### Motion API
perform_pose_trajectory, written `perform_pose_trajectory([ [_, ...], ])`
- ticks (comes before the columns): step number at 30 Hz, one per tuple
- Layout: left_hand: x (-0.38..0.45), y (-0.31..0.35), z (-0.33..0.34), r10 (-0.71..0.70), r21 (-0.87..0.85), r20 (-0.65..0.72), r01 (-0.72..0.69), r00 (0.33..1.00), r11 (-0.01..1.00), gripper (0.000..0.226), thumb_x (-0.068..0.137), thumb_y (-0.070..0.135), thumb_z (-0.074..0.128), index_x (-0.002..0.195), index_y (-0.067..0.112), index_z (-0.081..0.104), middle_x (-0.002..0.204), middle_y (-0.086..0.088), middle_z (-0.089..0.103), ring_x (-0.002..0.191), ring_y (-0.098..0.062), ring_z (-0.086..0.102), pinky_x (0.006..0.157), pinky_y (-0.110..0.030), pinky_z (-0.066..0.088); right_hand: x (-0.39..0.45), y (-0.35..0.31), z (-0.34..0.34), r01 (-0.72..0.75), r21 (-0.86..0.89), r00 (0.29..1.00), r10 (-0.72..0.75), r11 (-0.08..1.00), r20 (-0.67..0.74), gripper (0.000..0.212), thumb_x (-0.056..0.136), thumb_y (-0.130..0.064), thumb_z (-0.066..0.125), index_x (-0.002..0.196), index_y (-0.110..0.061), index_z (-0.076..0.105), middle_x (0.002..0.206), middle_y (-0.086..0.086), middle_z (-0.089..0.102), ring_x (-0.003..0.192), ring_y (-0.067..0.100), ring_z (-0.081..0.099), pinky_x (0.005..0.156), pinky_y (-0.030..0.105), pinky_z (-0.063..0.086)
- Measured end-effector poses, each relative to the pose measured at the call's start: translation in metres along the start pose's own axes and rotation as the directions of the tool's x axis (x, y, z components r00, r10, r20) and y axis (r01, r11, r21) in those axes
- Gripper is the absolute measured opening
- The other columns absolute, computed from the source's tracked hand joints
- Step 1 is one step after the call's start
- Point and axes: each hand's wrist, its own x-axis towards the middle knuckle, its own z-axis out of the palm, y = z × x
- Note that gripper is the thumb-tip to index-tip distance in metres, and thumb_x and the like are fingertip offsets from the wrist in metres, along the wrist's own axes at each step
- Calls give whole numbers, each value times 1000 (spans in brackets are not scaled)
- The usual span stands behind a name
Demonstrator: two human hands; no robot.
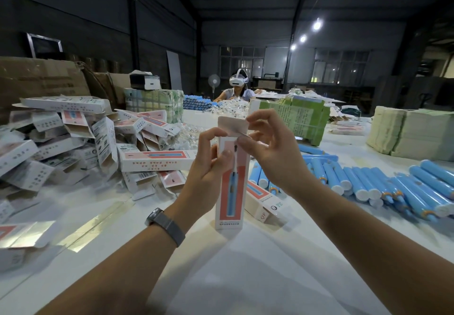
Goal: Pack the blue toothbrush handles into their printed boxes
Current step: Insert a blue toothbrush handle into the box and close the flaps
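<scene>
Box (231,186) upright between both hands (208,164).

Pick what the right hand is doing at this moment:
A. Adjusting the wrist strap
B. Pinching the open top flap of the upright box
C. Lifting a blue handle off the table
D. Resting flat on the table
B: the right hand pinches the top flap of the upright printed box, which the left hand grips.

Letters "QF" stand on the end flap of the white-and-red printed carton (264,206) lying below the right hand (270,152); other print is illegible.
</scene>
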Motion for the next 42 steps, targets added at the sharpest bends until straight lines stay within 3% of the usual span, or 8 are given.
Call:
perform_pose_trajectory([
  [6, 0, -1, -1, -19, -11, -1, 19, 1000, 1000, 21, 100, 34, 44, 110, 52, 40, 97, 2, 65, 88, -19, 69, 74, -33, 57, -6, 2, 6, 67, -91, 993, -76, 994, -91, 36, 86, -15, 72, 102, -41, 53, 96, -19, 68, 74, 6, 67, 66, 21, 54],
  [12, -2, -2, 1, 1, -15, -14, -1, 1000, 1000, 24, 101, 33, 42, 110, 54, 38, 99, -1, 66, 89, -21, 70, 75, -34, 59, -6, 8, 2, -15, -137, 996, 3, 990, -87, 17, 87, -11, 73, 89, -28, 69, 87, -9, 73, 75, 12, 70, 71, 44, 60],
  [18, -2, -2, 3, -35, -59, -48, 32, 998, 998, 35, 99, 35, 45, 122, 59, 33, 105, 2, 70, 94, -20, 70, 78, -34, 59, -6, 3, 3, 59, -174, 994, -74, 983, -81, 20, 85, -4, 73, 85, -22, 66, 102, -10, 71, 90, 7, 67, 75, 24, 54],
  [22, -2, -4, 2, -27, -27, -40, 26, 999, 999, 30, 100, 35, 43, 128, 45, 36, 100, 5, 68, 92, -19, 69, 75, -32, 58, -9, -1, 10, 109, -150, 983, -129, 983, -131, 35, 84, -4, 74, 89, -29, 50, 93, 0, 70, 93, 16, 68, 73, 30, 53],
  [27, -2, -4, 2, -23, -51, -38, 21, 999, 998, 30, 100, 30, 42, 127, 42, 35, 103, 2, 69, 92, -20, 69, 76, -32, 57, -8, 0, 6, 126, -240, 991, -133, 963, -11, 16, 87, -9, 72, 101, -16, 67, 96, -3, 65, 93, 11, 63, 72, 26, 52],
  [32, -4, -2, 3, -10, -5, -37, 10, 999, 1000, 29, 101, 31, 39, 117, 55, 38, 103, -14, 64, 90, -28, 67, 77, -40, 60, -5, -3, 7, 37, -123, 998, -42, 992, -36, 1, 88, -14, 71, 89, -13, 72, 88, 4, 60, 84, 12, 61, 73, 33, 54],
  [36, -4, 1, 3, -14, -53, -39, 12, 999, 999, 22, 101, 31, 41, 114, 49, 41, 100, -20, 62, 86, -27, 65, 78, -42, 57, -6, -4, 9, 9, -143, 999, -15, 990, -38, 7, 87, -6, 71, 89, -13, 70, 90, 1, 60, 85, 12, 63, 79, 31, 57],
  [42, -1, 2, 2, -11, -38, -66, 9, 998, 999, 14, 100, 35, 41, 110, 45, 44, 88, 5, 66, 80, -13, 67, 68, -27, 55, -8, -6, 11, 29, -174, 999, -35, 984, -29, 17, 87, 0, 69, 96, -13, 71, 96, 2, 61, 89, 12, 63, 79, 26, 56],
])
